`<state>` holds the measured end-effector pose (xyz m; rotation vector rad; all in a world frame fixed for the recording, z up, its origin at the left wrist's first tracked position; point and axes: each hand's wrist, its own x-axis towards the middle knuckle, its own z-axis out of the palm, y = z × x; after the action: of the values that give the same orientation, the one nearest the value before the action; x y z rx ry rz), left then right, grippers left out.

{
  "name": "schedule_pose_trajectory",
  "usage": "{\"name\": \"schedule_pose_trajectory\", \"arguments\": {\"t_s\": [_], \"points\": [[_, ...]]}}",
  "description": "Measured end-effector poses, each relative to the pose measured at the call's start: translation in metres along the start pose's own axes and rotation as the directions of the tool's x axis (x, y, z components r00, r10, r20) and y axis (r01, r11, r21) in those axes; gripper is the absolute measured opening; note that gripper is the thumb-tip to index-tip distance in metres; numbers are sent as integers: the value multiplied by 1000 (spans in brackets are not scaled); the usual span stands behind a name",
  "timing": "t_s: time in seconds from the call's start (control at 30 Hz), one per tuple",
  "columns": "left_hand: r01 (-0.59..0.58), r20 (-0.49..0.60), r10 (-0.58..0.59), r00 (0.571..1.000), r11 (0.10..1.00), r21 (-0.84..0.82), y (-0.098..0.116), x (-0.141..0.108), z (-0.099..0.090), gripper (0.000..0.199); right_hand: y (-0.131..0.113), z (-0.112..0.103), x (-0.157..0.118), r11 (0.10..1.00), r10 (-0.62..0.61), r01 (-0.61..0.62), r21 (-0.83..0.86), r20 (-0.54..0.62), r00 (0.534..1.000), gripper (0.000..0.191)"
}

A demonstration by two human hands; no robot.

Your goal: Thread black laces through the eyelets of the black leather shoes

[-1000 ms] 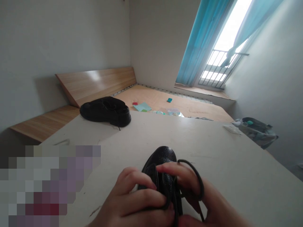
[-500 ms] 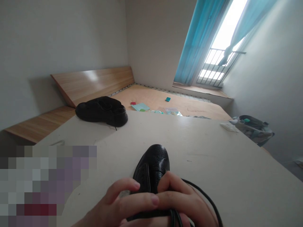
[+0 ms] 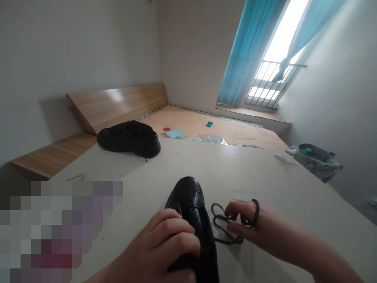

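A black leather shoe lies in front of me on the white table, its toe pointing away. My left hand is wrapped over the shoe's left side and upper, covering its opening. To the right of the shoe, my right hand has its fingers curled around a thin dark shoelace. Loops of this lace hang between the fingertips and the shoe, and one strand passes over the back of the hand. A second black shoe rests at the table's far left edge, with a lace end sticking out.
The white table fills the foreground. Beyond it is a bed with a wooden headboard and several small packets. A white packet lies at the table's far right edge, beside a grey bag. A pixelated patch hides the lower left.
My right hand has left the shoe and moved right, taking the shoelace with it. My left hand has closed over the shoe, whose toe has shifted slightly left.
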<state>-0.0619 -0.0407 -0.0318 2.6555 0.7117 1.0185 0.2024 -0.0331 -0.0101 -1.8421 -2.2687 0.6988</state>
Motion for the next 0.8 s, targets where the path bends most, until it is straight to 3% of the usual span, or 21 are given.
{"name": "schedule_pose_trajectory", "arguments": {"t_s": [0.07,0.13,0.2,0.3,0.33,0.4,0.47,0.5,0.6,0.67,0.8], "points": [[-48,-39,52,998,994,100,-3,0,-3,31,14,0,-4,999,17,-16,-31,39,999,38],[-83,-49,93,994,980,179,-7,-1,-8,22,25,-1,-9,999,25,-25,-42,2,1000,52],[-116,-30,125,992,972,203,-10,-3,-12,9,30,-6,-13,994,70,-70,-80,-10,998,50],[-71,-64,81,995,986,148,-11,-4,-13,32,13,-16,-16,988,76,-96,-120,-157,985,40],[-26,-81,35,996,993,116,-10,-4,-13,35,1,-19,-17,993,17,-43,-108,-230,973,35],[67,-76,-63,995,997,47,-8,-3,-12,42,-28,-22,-17,980,-201,190,-64,-309,930,22],[121,-47,-121,992,993,-7,-6,-2,-10,50,-57,-17,-18,885,-458,466,-9,-205,865,15],[142,-36,-142,989,990,-24,-6,-2,-8,54,-69,-12,-18,813,-580,581,-35,-137,803,15],[127,-73,-130,989,991,-42,-9,-5,-2,60,-91,13,-13,657,-730,686,-311,-38,682,17],[88,-105,-92,990,995,-35,-12,-7,1,60,-98,28,-6,607,-723,660,-442,37,690,15],[70,-85,-72,994,997,-31,-9,-10,1,60,-112,38,13,644,-507,590,-487,305,806,9]]}}
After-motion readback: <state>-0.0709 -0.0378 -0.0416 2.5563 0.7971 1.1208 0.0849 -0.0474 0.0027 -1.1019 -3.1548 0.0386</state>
